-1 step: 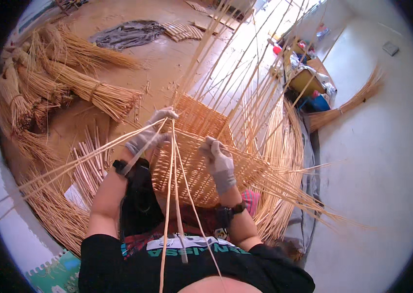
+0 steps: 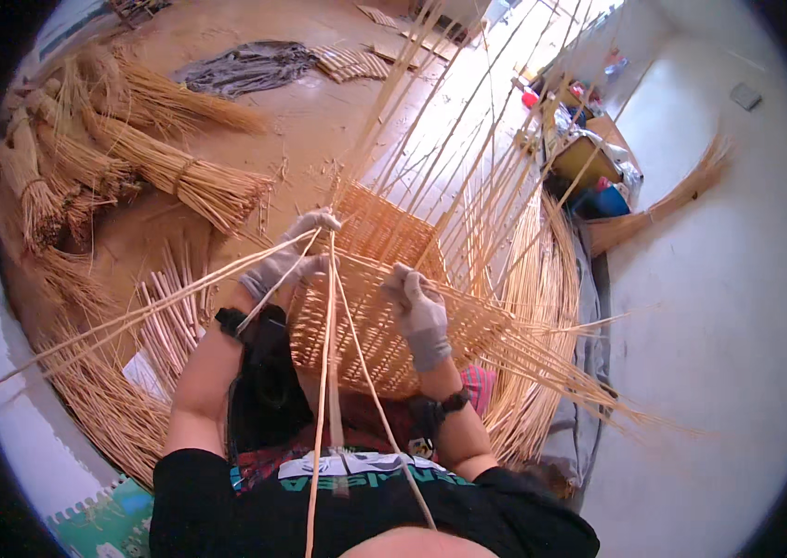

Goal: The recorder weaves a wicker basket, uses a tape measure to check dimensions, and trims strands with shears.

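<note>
A half-woven wicker basket [image 2: 356,344] rests in front of my body, its long stakes standing up and fanning out at the far side. Gloved in pale grey, my left hand [image 2: 284,260] is closed around wicker rods at the basket's left corner. Some of these rods [image 2: 198,284] run out to the left, while others [image 2: 326,391] hang down toward my chest. My right hand [image 2: 423,321], gloved too, pinches the basket's upper edge right of the middle. Whether a rod end lies between its fingers is too small to tell.
Tied wicker bundles [image 2: 179,172] lie on the floor at the far left, with loose rods [image 2: 105,400] near left. More long rods [image 2: 533,270] lie on the right beside a white wall [image 2: 709,307]. A yellowish box and a blue container [image 2: 612,198] stand at the far right.
The rods hanging toward my chest have shifted slightly, and the thin rod by my left wrist sits a little differently. Both hands keep nearly the same place.
</note>
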The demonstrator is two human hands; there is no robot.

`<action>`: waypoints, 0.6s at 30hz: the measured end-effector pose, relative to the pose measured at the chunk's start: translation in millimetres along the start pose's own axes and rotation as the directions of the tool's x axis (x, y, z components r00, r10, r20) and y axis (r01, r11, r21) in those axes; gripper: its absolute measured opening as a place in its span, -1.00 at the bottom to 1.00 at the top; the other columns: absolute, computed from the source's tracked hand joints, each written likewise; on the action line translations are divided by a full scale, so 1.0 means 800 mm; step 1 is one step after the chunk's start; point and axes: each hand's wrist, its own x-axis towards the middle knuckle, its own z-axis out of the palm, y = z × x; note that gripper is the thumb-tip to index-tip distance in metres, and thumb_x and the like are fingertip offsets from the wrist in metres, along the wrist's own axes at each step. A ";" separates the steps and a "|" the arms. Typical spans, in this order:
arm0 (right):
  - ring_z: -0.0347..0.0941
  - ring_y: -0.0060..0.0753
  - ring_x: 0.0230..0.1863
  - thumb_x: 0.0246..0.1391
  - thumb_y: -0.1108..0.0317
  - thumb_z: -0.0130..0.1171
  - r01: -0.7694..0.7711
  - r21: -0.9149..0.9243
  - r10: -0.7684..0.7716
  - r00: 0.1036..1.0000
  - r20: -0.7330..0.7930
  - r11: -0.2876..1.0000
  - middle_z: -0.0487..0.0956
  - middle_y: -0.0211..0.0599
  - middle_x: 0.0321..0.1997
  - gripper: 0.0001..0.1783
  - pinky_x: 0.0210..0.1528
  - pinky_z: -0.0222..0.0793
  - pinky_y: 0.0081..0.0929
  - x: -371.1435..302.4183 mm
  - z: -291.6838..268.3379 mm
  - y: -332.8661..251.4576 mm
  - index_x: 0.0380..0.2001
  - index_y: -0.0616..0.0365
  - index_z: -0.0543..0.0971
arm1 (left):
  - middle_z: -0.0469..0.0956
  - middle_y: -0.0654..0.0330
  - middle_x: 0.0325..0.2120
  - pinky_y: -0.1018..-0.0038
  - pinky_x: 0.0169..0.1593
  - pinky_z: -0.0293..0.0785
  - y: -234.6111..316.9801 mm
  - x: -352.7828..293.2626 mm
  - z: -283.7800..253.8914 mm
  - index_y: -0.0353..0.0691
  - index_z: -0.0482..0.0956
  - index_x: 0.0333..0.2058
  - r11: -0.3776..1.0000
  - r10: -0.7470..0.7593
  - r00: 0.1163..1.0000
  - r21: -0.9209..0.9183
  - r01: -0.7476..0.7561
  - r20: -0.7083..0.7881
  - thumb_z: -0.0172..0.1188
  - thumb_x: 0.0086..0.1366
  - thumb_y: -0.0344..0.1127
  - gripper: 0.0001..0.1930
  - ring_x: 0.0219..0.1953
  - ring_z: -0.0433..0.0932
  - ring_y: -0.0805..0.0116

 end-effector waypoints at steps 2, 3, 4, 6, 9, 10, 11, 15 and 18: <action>0.64 -0.51 -0.14 0.39 0.11 0.17 -0.061 -0.177 0.038 0.991 -0.130 0.982 0.70 -0.35 -0.15 -0.62 -0.41 0.32 -0.70 0.009 0.010 0.004 0.05 0.18 0.63 | 0.44 0.18 0.15 0.34 0.32 0.32 -0.005 -0.006 0.010 -0.07 0.48 0.08 0.997 -0.021 0.999 0.079 0.024 -0.039 0.41 0.26 -0.37 -0.56 0.27 0.36 0.31; 0.65 -0.46 -0.11 0.39 0.11 0.16 -0.050 -0.370 -0.030 0.978 -0.207 0.928 0.70 -0.29 -0.10 -0.58 -0.25 0.48 -0.63 0.014 0.021 -0.002 0.11 0.21 0.59 | 0.47 0.22 0.10 0.43 0.22 0.39 -0.009 -0.006 0.018 -0.09 0.49 0.06 0.997 -0.070 0.991 -0.018 0.069 -0.110 0.38 0.30 -0.38 -0.61 0.16 0.42 0.38; 0.63 -0.42 -0.05 0.39 0.13 0.16 0.301 -0.388 -0.335 0.942 -0.021 0.871 0.66 -0.21 0.01 -0.54 -0.15 0.53 -0.57 0.025 0.040 -0.009 0.18 0.22 0.53 | 0.45 0.29 0.07 0.49 0.19 0.38 -0.013 -0.004 0.026 -0.08 0.51 0.00 0.984 -0.115 0.980 -0.155 0.090 -0.160 0.36 0.33 -0.40 -0.69 0.12 0.41 0.46; 0.58 -0.34 0.08 0.41 0.14 0.11 0.645 -0.480 -0.628 0.746 0.222 0.595 0.55 -0.08 0.21 -0.43 0.03 0.57 -0.43 0.061 0.087 -0.034 0.35 0.20 0.37 | 0.43 0.37 0.03 0.55 0.17 0.37 -0.022 0.000 0.044 -0.08 0.53 -0.06 0.983 -0.119 0.973 -0.158 0.088 -0.198 0.33 0.36 -0.42 -0.77 0.07 0.40 0.53; 0.52 -0.28 0.13 0.46 0.13 -0.06 0.564 -0.825 -0.582 0.661 0.474 -0.031 0.44 -0.02 0.31 -0.31 0.09 0.57 -0.30 0.124 0.136 -0.064 0.53 0.04 0.05 | 0.46 0.39 -0.15 0.58 0.04 0.43 -0.032 0.001 0.061 -0.11 0.50 -0.08 0.993 0.053 0.891 0.119 0.001 -0.450 0.27 0.38 -0.50 -0.79 -0.09 0.43 0.60; 0.52 -0.28 0.12 0.46 0.12 -0.10 0.441 -0.890 -0.520 0.736 0.433 -0.117 0.42 -0.02 0.32 -0.28 0.08 0.57 -0.28 0.131 0.138 -0.066 0.56 0.00 -0.01 | 0.46 0.39 -0.15 0.58 0.04 0.43 -0.033 0.001 0.065 -0.11 0.50 -0.08 0.994 0.044 0.894 0.113 0.008 -0.445 0.27 0.38 -0.50 -0.79 -0.09 0.43 0.60; 0.53 -0.29 0.05 0.46 0.16 -0.12 0.590 -0.729 -0.578 0.747 0.329 0.348 0.48 -0.07 0.22 -0.27 0.04 0.58 -0.28 0.130 0.131 -0.063 0.57 -0.07 -0.08 | 0.46 0.39 -0.17 0.57 0.03 0.43 -0.034 0.000 0.067 -0.13 0.50 -0.09 0.999 -0.026 0.883 0.006 0.033 -0.468 0.26 0.38 -0.50 -0.81 -0.11 0.43 0.60; 0.52 -0.46 -0.22 0.40 0.42 0.01 0.613 -0.260 -0.634 0.773 0.006 0.746 0.58 -0.34 -0.15 -0.41 -0.15 0.57 -0.39 0.040 0.041 -0.023 0.44 0.02 0.17 | 0.45 0.36 -0.18 0.58 0.04 0.41 -0.034 0.007 0.071 -0.14 0.51 -0.04 0.998 -0.048 0.848 -0.051 0.025 -0.528 0.28 0.32 -0.51 -0.73 -0.11 0.43 0.57; 0.53 -0.59 -0.25 0.39 0.33 0.16 0.489 -0.141 -0.505 0.856 -0.112 0.861 0.62 -0.36 -0.06 -0.81 -0.21 0.54 -0.49 -0.006 -0.028 0.000 -0.06 0.18 0.62 | 0.41 0.30 -0.14 0.55 0.09 0.39 -0.027 0.009 0.081 -0.18 0.47 0.05 0.988 0.052 0.822 0.150 0.042 -0.567 0.26 0.29 -0.52 -0.64 -0.07 0.43 0.49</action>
